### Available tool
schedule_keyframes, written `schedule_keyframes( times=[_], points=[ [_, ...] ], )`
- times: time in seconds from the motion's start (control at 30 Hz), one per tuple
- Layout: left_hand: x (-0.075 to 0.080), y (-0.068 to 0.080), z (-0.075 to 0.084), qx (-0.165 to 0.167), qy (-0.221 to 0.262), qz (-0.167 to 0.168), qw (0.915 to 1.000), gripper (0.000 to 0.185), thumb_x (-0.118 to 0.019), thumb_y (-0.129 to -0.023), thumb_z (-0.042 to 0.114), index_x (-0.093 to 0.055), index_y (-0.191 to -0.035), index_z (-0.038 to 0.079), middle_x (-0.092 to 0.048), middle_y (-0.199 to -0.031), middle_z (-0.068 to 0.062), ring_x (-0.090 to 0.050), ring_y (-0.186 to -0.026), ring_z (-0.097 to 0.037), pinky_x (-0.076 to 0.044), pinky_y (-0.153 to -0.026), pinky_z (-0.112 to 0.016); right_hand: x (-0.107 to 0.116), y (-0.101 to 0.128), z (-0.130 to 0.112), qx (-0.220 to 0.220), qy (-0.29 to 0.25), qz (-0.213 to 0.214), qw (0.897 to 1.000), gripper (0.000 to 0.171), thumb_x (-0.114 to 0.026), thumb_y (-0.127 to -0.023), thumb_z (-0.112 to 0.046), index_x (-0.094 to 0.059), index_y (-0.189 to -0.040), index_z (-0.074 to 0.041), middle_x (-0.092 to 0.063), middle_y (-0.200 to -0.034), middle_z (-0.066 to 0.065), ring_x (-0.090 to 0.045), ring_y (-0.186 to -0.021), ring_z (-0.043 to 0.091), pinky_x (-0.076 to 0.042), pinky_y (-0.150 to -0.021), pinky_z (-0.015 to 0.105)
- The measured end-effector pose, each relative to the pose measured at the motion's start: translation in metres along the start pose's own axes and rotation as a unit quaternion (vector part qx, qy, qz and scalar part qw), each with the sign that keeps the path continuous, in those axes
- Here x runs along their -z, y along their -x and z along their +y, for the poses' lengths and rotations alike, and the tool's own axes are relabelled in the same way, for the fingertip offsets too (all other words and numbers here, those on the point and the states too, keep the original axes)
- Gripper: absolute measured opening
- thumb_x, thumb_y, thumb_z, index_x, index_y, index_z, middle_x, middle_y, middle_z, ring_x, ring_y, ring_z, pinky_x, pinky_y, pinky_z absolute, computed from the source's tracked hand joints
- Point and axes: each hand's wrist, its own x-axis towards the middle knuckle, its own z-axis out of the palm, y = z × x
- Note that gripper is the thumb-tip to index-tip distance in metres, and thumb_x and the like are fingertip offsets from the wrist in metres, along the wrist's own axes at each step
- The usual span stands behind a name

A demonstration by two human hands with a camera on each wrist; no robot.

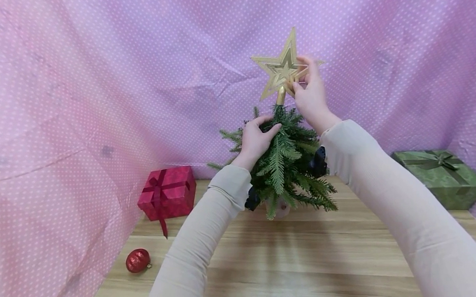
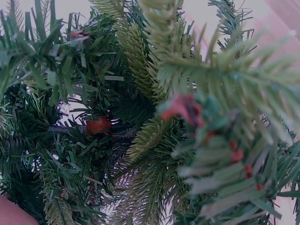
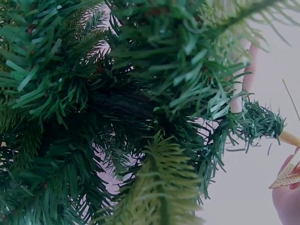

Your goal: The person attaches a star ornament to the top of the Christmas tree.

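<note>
In the head view a small artificial Christmas tree (image 1: pixel 280 159) stands upright, a gold star tree topper (image 1: pixel 284 69) at its tip. My right hand (image 1: pixel 312 92) pinches the star by its right side, thumb low and fingers higher up. The topper's gold tube (image 1: pixel 281 96) sits right at the top sprig. Just below, my left hand (image 1: pixel 258 140) grips the upper branches between thumb and fingers; some fingertips are hidden in the needles. Branches (image 2: pixel 140 61) fill the left wrist view. In the right wrist view, the star's gold edge (image 3: pixel 286 177) shows beside the right hand (image 3: pixel 287 204).
A red gift box (image 1: pixel 172 192) with a dark ribbon stands at the left, and a red ball ornament (image 1: pixel 138 260) lies nearer on the wooden table (image 1: pixel 271 275). A green gift box (image 1: pixel 443 175) is at the right. Pink dotted cloth (image 1: pixel 154 80) hangs behind.
</note>
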Motion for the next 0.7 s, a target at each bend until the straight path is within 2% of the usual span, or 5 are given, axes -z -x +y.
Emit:
schedule_keyframes(
  times=[0.2,0.5,0.7],
  points=[
    [0.0,0.0006,0.0012,0.003,-0.002,-0.004,1.0,0.04,-0.064,-0.091,0.028,-0.061,-0.128,0.013,-0.056,-0.136,-0.002,-0.047,-0.129,-0.017,-0.042,-0.105,-0.033,0.0004,0.0006,0.0023,0.014,0.034,-0.003,0.999,0.061,-0.037,-0.095,0.012,-0.036,-0.141,-0.028,-0.049,-0.108,0.003,-0.053,-0.095,0.012,-0.049,-0.093,0.023],
    [0.0009,0.0029,0.0032,0.002,-0.002,-0.01,0.9999,0.04,-0.063,-0.092,0.027,-0.06,-0.129,0.012,-0.055,-0.136,-0.004,-0.045,-0.131,-0.018,-0.039,-0.107,-0.034,0.0045,0.0027,0.002,0.004,0.029,-0.013,0.999,0.062,-0.038,-0.094,0.012,-0.037,-0.14,-0.03,-0.05,-0.111,0.005,-0.053,-0.098,0.013,-0.049,-0.095,0.026],
    [0.0003,0.0031,0.0024,-0.003,-0.005,-0.006,1.0,0.04,-0.063,-0.092,0.028,-0.06,-0.128,0.012,-0.056,-0.135,-0.003,-0.046,-0.13,-0.018,-0.04,-0.106,-0.034,0.0068,0.0043,0.0043,0.02,0.072,-0.016,0.997,0.06,-0.04,-0.095,0.01,-0.034,-0.142,-0.026,-0.052,-0.107,0.005,-0.055,-0.098,0.015,-0.049,-0.094,0.027]
  ],
)
